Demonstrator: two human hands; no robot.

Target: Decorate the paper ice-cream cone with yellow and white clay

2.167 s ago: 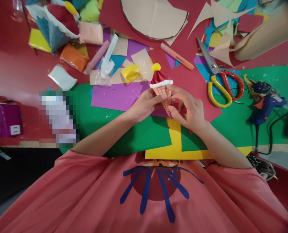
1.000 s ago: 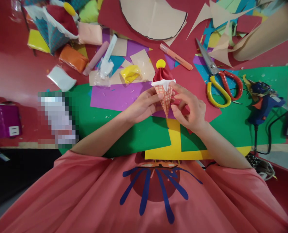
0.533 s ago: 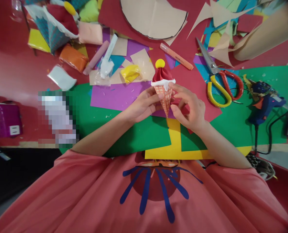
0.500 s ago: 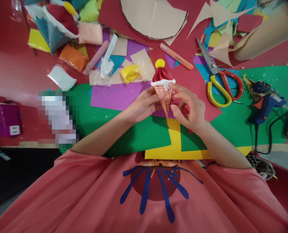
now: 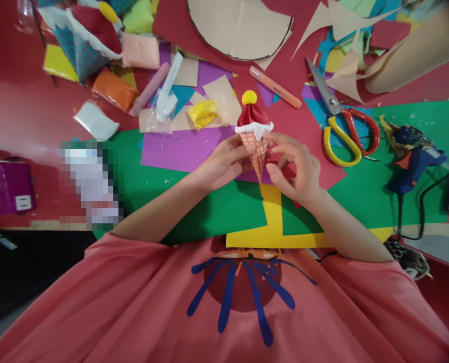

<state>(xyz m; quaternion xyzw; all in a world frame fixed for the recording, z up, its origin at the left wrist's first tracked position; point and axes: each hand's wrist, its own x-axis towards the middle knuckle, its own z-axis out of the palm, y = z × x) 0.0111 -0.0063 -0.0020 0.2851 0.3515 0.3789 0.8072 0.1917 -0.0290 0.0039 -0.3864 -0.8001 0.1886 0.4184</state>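
A paper ice cream cone [image 5: 257, 160] with an orange grid pattern stands upright, point down, in my left hand [image 5: 224, 164]. Folded red paper [image 5: 251, 116] fills its top, with a yellow ball [image 5: 249, 97] above and a wavy white rim [image 5: 252, 130] around it. The left thumb presses the front of the cone; the other fingers are partly hidden behind it. My right hand [image 5: 298, 166] is at the cone's right side, index fingertip at the white rim. Its fingers are bent, and the thumb is apart from them.
Scissors [image 5: 335, 113] and a blue glue gun [image 5: 411, 166] lie to the right. An orange marker [image 5: 277, 88] is beyond the cone. Packets of clay, including a yellow one [image 5: 204, 114], and a larger blue cone [image 5: 84, 48] are at the left, near a blurred-out rectangle [image 5: 91, 186].
Very little differs. My right index fingertip sits slightly lower beside the white rim; the cone and my left hand stay nearly in place.
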